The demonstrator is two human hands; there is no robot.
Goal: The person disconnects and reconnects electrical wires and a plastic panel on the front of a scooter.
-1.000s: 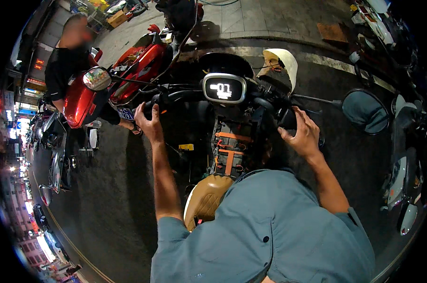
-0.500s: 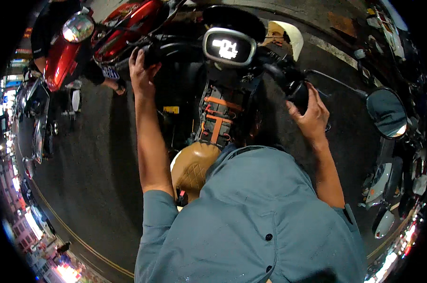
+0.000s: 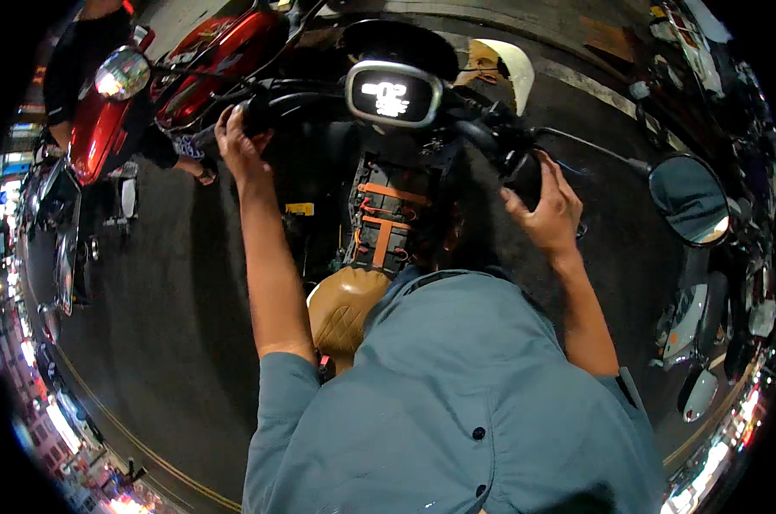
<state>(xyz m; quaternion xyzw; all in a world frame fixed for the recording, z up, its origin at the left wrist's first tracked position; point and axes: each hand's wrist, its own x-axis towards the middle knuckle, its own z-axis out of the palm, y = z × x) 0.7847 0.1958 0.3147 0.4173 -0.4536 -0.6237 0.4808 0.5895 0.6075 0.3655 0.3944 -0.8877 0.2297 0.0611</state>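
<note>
I sit astride a scooter with a tan quilted seat (image 3: 347, 301). My left hand (image 3: 244, 147) is closed round the left end of the black handlebar (image 3: 307, 92). Its fingers lie over the dark grip and lever area. On the other side, my right hand (image 3: 552, 210) wraps the dark right grip (image 3: 523, 174), thumb on the inner side. Between them a lit display (image 3: 394, 94) in a silver rim glows white. Below it an uncovered compartment (image 3: 386, 214) shows dark blocks with orange straps and wires.
A round mirror (image 3: 689, 201) sticks out at the right on a thin stalk. Close by at the upper left stands a red motorcycle (image 3: 221, 64), a person in dark clothes (image 3: 80, 64) beside it. Parked scooters (image 3: 692, 330) line the right. Dark asphalt (image 3: 161, 343) lies around.
The handlebar, display and both hands sit slightly farther left in the picture, the display also lower. The display's figures have changed. Both hands keep their hold.
</note>
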